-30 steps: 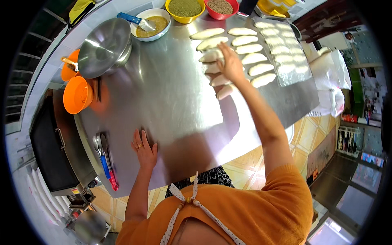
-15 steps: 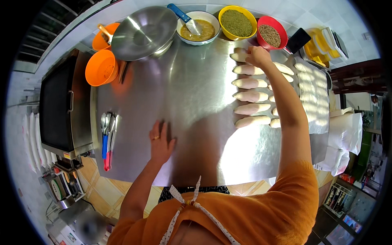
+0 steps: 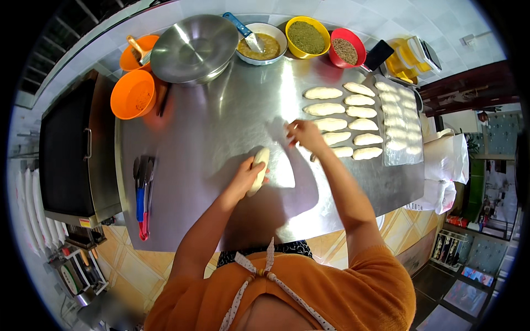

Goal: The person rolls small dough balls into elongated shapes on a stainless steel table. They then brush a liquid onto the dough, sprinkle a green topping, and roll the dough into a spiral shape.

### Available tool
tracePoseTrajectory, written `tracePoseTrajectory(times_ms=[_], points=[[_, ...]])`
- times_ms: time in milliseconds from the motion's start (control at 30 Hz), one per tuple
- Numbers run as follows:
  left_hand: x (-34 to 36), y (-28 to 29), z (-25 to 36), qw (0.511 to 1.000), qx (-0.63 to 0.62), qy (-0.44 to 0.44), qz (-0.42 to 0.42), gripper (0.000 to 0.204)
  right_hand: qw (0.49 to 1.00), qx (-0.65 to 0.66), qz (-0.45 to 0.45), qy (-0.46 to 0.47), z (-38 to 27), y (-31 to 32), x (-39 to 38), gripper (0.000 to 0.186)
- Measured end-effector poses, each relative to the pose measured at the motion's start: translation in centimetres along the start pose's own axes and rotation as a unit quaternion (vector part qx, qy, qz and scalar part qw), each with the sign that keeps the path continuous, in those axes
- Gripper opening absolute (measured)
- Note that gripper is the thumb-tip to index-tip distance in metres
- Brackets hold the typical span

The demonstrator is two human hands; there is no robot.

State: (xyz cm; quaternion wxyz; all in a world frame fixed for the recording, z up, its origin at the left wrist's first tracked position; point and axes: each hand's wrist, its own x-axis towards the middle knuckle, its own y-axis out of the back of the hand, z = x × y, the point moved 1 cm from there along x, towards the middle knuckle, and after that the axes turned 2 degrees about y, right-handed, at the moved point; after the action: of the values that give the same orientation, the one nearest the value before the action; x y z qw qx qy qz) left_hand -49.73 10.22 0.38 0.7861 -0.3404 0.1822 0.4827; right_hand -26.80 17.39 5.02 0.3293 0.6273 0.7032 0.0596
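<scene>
A pale, spindle-shaped piece of dough [image 3: 259,172] is in my left hand [image 3: 243,177], its fingers wrapped round the lower side above the steel table [image 3: 193,149]. To the right, my right hand [image 3: 307,135] is over the table, its fingers half curled and the tips apart, with nothing visible in them. Just beyond it, more dough pieces [image 3: 324,109] lie in two columns, and my hand and forearm cover the ends of the nearest ones. Further right, a sheet of clear plastic [image 3: 395,157] covers several more dough pieces.
Along the back stand orange bowls [image 3: 132,94], a large steel bowl [image 3: 194,49], a white bowl [image 3: 276,55] of yellowish liquid with a spatula [image 3: 237,25], a yellow bowl [image 3: 307,37] and a red bowl [image 3: 347,48]. Blue and red tongs [image 3: 144,198] lie left, near an oven [image 3: 66,149].
A dough piece from the nearest end of the left column is now in my left hand, which rose off the table. My right hand came back from the far end of the column toward me.
</scene>
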Motion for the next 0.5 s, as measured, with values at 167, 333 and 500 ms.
tracePoseTrajectory(times_ms=[167,333,500], points=[[-0.8,0.7,0.1,0.972,0.233,-0.021,0.019,0.042,0.986,0.076,0.145,0.021,2.8,8.6,14.4,0.052],[0.1,1.4,0.5,0.791,0.555,-0.218,0.138,0.049,0.965,0.101,0.240,-0.032,2.0,13.0,22.5,0.055],[10.1,-0.2,9.4,0.854,0.410,-0.280,0.153,0.043,0.974,-0.077,0.212,0.027,4.8,14.8,26.6,0.057]])
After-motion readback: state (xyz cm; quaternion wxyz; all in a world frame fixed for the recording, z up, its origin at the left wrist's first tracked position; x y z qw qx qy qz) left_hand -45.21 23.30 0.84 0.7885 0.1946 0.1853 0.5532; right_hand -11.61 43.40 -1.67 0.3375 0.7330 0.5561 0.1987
